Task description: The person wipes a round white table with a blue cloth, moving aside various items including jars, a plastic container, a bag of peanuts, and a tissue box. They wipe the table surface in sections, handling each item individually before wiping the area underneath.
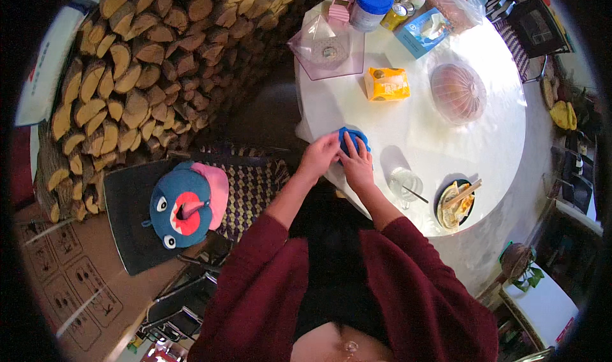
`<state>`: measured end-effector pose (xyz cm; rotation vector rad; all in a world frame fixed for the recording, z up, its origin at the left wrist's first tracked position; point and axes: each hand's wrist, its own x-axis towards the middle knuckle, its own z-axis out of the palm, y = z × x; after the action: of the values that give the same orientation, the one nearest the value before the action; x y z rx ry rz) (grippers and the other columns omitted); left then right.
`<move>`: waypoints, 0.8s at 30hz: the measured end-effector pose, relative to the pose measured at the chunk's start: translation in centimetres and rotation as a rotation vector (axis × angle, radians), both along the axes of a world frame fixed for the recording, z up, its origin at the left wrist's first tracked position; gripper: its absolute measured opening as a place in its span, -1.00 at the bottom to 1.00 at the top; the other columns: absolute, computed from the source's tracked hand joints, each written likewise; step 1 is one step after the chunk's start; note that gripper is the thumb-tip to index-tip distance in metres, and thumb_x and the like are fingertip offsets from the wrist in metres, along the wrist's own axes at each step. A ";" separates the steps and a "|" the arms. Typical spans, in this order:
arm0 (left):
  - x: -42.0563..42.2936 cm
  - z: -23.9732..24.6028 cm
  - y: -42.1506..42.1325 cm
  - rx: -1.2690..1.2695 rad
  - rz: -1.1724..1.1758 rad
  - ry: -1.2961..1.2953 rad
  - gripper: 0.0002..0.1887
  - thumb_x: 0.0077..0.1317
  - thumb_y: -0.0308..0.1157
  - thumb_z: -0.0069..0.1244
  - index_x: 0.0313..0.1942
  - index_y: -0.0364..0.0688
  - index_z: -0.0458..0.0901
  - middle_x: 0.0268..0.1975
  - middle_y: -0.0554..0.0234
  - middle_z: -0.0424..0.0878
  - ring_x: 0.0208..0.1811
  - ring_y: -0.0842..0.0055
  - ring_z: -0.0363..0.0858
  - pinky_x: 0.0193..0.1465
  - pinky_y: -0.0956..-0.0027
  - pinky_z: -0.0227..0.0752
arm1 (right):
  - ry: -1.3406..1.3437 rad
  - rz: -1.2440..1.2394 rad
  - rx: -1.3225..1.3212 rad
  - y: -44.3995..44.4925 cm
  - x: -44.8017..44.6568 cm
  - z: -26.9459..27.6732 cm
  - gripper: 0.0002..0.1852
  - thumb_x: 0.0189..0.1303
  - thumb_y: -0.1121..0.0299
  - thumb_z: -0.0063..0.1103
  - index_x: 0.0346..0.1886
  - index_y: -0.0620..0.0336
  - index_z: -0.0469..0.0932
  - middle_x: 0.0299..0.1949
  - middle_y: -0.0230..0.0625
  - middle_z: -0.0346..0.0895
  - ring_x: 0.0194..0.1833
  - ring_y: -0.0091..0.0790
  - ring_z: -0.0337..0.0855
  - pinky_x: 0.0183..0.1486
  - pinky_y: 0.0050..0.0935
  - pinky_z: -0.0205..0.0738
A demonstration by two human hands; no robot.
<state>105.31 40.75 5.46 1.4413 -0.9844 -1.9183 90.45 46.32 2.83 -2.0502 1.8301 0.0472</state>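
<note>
A bunched blue cloth [353, 141] lies at the near left edge of the round white-covered table [406, 128]. My right hand [357, 163] rests on it with the fingers spread, pressing it to the tabletop. My left hand [319, 155] is at the cloth's left side, fingers bent and slightly blurred; whether it grips the cloth I cannot tell. To the right of my hands stands a glass mug [405, 182] with a spoon or stirrer in it. Farther right, a dark plate [472, 208] holds flatbread [449, 214] with wooden chopsticks [461, 193] across it.
A yellow tissue pack [387, 84], a pink mesh dome [458, 93], a clear tray [354, 65], a blue tissue box [423, 32] and a blue-lidded jar [370, 8] stand beyond. At left, stacked firewood [143, 75] and a chair bearing a plush cushion [184, 206].
</note>
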 end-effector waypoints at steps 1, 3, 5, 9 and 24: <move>-0.8 -0.5 -2.5 0.092 0.099 0.086 -0.52 0.47 -0.31 0.02 0.31 -0.32 0.38 0.07 0.13 0.58 -0.04 0.48 0.64 -0.04 0.39 0.61 | 0.004 0.004 0.040 0.0 -0.1 0.6 -0.28 0.19 0.45 0.13 0.44 -0.41 0.31 0.62 -0.42 -0.12 0.52 0.00 0.03 0.38 0.11 0.15; -1.2 -1.9 -7.8 0.160 0.244 0.151 -0.45 0.46 -0.29 0.04 0.35 -0.34 0.29 0.09 0.08 0.54 -0.01 0.40 0.63 0.00 0.33 0.62 | -0.040 -0.049 -0.029 0.1 0.1 0.1 -0.26 0.12 0.48 0.17 0.42 -0.39 0.35 0.60 -0.42 -0.06 0.51 -0.02 0.05 0.37 0.11 0.15; -1.3 -2.9 -12.0 0.225 0.371 0.179 -0.39 0.45 -0.28 0.06 0.37 -0.35 0.23 0.09 0.04 0.52 0.01 0.32 0.63 0.02 0.26 0.63 | -0.050 -0.092 -0.076 0.4 0.4 -0.3 -0.25 0.05 0.49 0.20 0.39 -0.38 0.40 0.58 -0.41 0.00 0.50 -0.02 0.08 0.35 0.10 0.17; -0.9 -4.6 -18.2 0.234 0.435 0.197 -0.39 0.41 -0.32 0.10 0.34 -0.32 0.19 -0.02 -0.03 0.55 -0.05 0.19 0.65 0.04 0.15 0.64 | -0.034 -0.155 -0.030 0.6 0.8 -0.2 -0.29 0.10 0.51 0.15 0.37 -0.36 0.43 0.58 -0.39 0.02 0.50 -0.01 0.08 0.38 0.09 0.11; 14.0 -3.0 -8.1 0.356 0.369 0.270 -0.38 0.42 -0.57 -0.21 0.48 -0.17 0.12 0.20 -0.23 0.56 0.17 0.09 0.63 0.20 0.14 0.56 | -0.053 -0.211 -0.148 -3.9 3.0 -1.4 -0.42 0.17 0.47 0.11 0.30 -0.29 0.51 0.55 -0.36 0.12 0.43 0.06 0.20 0.37 0.07 0.15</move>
<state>119.31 32.66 2.43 1.3815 -0.2387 -1.9967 93.48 42.37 1.46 -1.9195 2.0597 -0.2034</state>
